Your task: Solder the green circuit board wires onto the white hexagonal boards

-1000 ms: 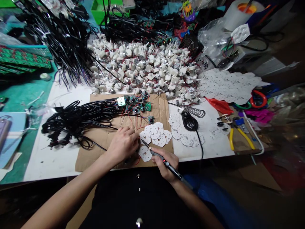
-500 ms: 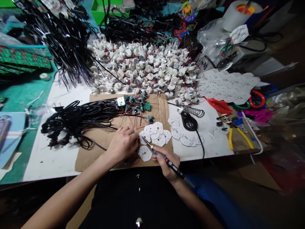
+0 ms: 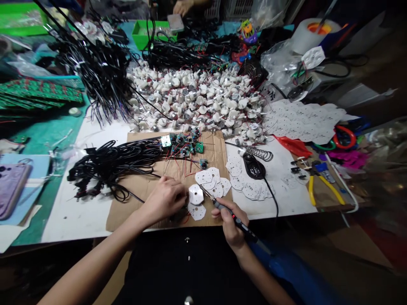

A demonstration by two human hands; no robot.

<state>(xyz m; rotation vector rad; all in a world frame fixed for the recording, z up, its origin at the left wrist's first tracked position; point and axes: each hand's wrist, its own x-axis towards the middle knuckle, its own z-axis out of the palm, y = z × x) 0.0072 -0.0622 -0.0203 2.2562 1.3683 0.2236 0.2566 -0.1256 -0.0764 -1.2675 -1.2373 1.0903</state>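
Observation:
My left hand (image 3: 165, 197) is closed, palm down, over the cardboard sheet (image 3: 136, 212). At its fingertips is a white, roughly hexagonal circuit board (image 3: 195, 195) with a hole in the middle, tilted and catching the light; the exact grip is hidden. My right hand (image 3: 233, 220) holds a soldering iron (image 3: 237, 219) like a pen, its red display lit. The iron's tip points up and left, near the held board's right edge; contact cannot be made out. Another white board (image 3: 197, 212) lies just below, and several overlapping boards (image 3: 210, 178) lie above.
Black power cords (image 3: 124, 156) end in small green boards (image 3: 184, 142). Behind lies a heap of white motors (image 3: 197, 97). Right are a black case (image 3: 254, 165) with a spring, and yellow-handled pliers (image 3: 326, 190). Another person's hand (image 3: 183, 7) is at the far edge.
The board by my left fingertips has shifted towards me and tilted, now looking brighter. The soldering iron's tip has drawn back right from over it. The whole view has shifted slightly.

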